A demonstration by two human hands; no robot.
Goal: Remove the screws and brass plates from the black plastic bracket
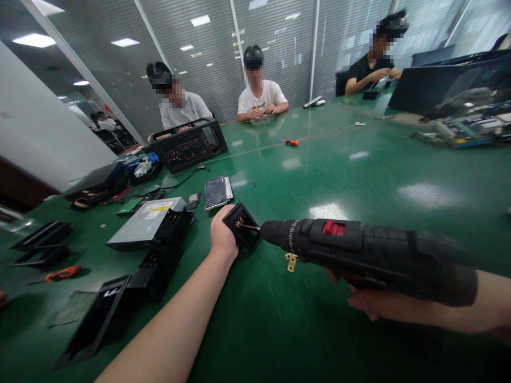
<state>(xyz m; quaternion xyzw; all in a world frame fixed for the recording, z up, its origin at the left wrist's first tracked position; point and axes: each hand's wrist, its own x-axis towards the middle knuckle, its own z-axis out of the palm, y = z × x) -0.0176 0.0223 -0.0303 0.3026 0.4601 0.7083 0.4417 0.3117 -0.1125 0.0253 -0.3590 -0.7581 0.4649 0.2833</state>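
My left hand [222, 234] is closed round a small black square plastic part [244, 227] and holds it on edge on the green table [319, 175]. My right hand [361, 298] grips a black cordless drill [367, 255] from below. The drill's bit points left into a brass fitting inside the black part. A small brass piece [291, 261] lies on the table just under the drill's chuck.
To the left lie an optical drive [144, 222], black plastic brackets [107, 314], an orange-handled screwdriver [59, 273] and a silver flat part [216, 192]. Another screwdriver [291, 142] lies farther off. Three people sit at the far side; one has a black chassis [187, 142]. Electronics sit at the right [467, 127].
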